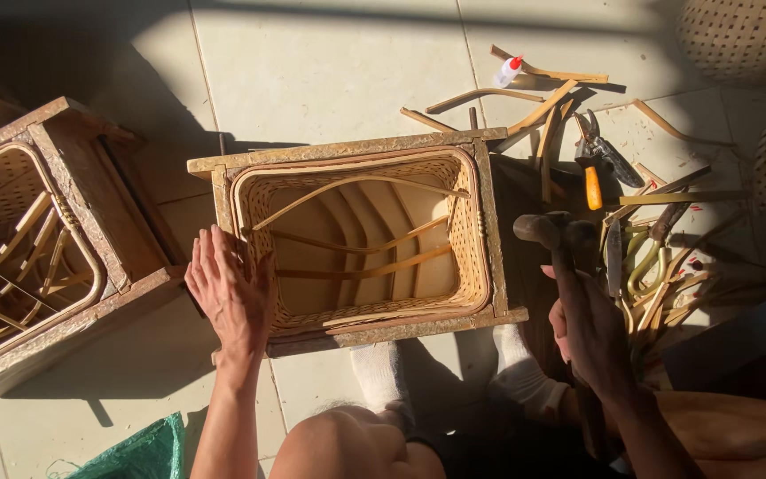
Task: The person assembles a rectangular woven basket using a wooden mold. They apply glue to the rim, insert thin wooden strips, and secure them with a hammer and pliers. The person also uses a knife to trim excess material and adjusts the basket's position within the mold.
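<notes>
A rectangular woven basket with a wooden frame (358,153) stands on the tiled floor in front of me, open side up, with curved bamboo strips bent inside it. My left hand (230,291) lies flat, fingers spread, on the basket's left rim. My right hand (589,326) grips the handle of a hammer (550,231), its head held just right of the basket's right edge, in shadow.
A second, similar framed basket (90,191) stands at the left. Bamboo strips, pruning shears with an orange handle (593,184) and a small glue bottle (508,70) lie at the right. Round woven baskets (742,35) sit at the top right. Green mesh (139,452) lies at the bottom.
</notes>
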